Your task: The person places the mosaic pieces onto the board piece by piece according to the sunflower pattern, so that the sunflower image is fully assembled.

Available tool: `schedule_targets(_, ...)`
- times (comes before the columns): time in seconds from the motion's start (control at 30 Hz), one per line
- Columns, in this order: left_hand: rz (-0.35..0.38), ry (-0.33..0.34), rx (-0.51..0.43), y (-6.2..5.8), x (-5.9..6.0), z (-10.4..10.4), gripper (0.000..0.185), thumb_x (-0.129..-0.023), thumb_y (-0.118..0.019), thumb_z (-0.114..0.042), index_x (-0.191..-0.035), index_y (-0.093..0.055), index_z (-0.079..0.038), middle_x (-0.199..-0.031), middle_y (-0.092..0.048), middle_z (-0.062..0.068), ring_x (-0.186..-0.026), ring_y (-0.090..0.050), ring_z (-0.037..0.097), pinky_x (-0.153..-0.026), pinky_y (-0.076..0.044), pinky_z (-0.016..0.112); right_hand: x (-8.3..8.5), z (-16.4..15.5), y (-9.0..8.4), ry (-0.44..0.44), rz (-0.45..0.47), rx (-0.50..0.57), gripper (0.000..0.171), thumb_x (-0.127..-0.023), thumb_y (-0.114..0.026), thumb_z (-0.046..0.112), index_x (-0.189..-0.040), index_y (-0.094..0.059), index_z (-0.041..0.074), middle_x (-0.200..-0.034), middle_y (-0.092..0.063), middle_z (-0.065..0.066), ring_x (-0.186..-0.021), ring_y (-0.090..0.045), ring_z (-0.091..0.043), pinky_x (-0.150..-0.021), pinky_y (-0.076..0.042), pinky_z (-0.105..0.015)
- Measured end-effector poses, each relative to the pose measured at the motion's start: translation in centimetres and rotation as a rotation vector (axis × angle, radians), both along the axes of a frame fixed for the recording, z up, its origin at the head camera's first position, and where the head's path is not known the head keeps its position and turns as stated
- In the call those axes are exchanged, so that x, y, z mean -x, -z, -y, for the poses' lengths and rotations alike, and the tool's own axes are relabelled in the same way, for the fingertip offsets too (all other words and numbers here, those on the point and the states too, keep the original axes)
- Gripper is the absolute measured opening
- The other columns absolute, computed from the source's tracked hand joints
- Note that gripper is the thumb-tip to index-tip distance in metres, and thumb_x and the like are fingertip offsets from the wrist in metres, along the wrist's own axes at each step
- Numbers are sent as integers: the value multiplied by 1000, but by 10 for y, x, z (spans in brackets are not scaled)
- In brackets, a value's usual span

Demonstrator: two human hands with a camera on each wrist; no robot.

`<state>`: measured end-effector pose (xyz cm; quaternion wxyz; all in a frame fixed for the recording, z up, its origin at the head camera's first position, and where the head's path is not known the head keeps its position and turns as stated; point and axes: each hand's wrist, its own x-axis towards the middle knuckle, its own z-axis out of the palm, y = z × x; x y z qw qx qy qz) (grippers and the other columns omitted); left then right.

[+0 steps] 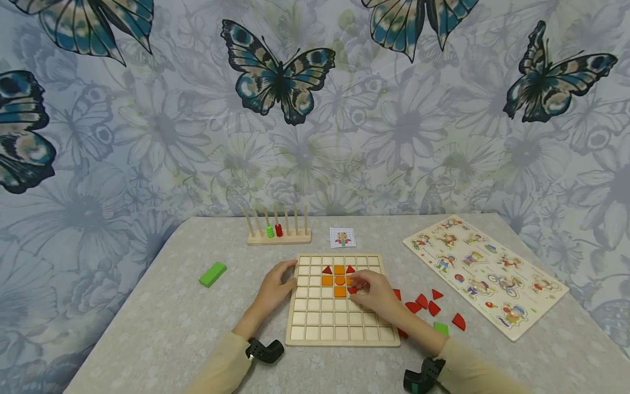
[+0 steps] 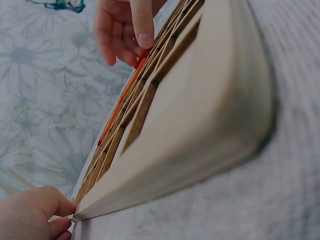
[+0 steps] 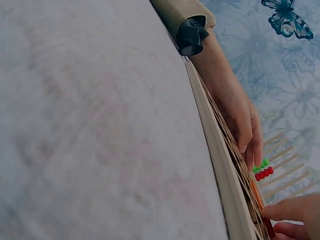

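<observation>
A wooden grid board lies in the middle of the table. Its upper cells hold orange squares and red triangles. My left hand rests its fingers on the board's left edge. In the right wrist view those fingers lie fairly straight over the board. My right hand is over the board's right side and pinches a small red piece beside the orange squares. The left wrist view shows its fingertip pressing that red piece onto the board.
Loose red pieces and a green piece lie right of the board. Further right is a picture puzzle board. A peg stand with green and red beads, a small card and a green block sit behind and left.
</observation>
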<state>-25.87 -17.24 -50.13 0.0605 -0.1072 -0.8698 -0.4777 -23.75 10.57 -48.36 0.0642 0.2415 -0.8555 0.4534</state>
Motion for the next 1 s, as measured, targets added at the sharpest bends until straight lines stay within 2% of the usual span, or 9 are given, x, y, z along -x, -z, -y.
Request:
schedule_targets(0.23,-33,3,13,1,0,1,44,-89,-59,-10,-133,-53,-5,-137,-53,14,-134,-44,33,-112,-34,51,1,3,0,-8,2,-16,36,-75,-76,2,-109,-66,-2,-92,-69,-7,-84,-61,-17,-76,-53,-22)
schedule_targets(0.47,8,4,11,0,0,0,45,-91,-59,-13,-135,-52,-7,-140,-52,12,-136,-42,31,-113,-32,50,1,3,0,-1,2,-30,35,-75,-77,4,-108,-67,0,-92,-69,-5,-83,-60,-16,-74,-51,-22)
schedule_targets(0.7,-2,6,11,0,0,0,45,-90,-59,-12,-134,-52,-7,-140,-51,13,-135,-43,32,-113,-33,51,0,1,0,-11,-33,-24,35,-75,-77,4,-108,-66,-1,-93,-70,-7,-82,-61,-18,-73,-51,-22)
schedule_targets(0.87,4,6,11,-1,0,0,44,-90,-59,-13,-134,-52,-6,-139,-52,13,-136,-43,31,-113,-32,50,-5,-5,-6,32,-35,-26,32,-78,-73,1,-109,-67,-1,-93,-70,-8,-82,-62,-17,-73,-53,-24)
schedule_targets(1.0,-3,7,9,-2,0,0,44,-90,-59,-11,-134,-53,-6,-139,-52,13,-135,-43,32,-113,-33,50,-11,-24,-9,67,-44,-26,27,-81,-69,1,-107,-66,-2,-90,-69,-8,-80,-62,-14,-71,-53,-25)
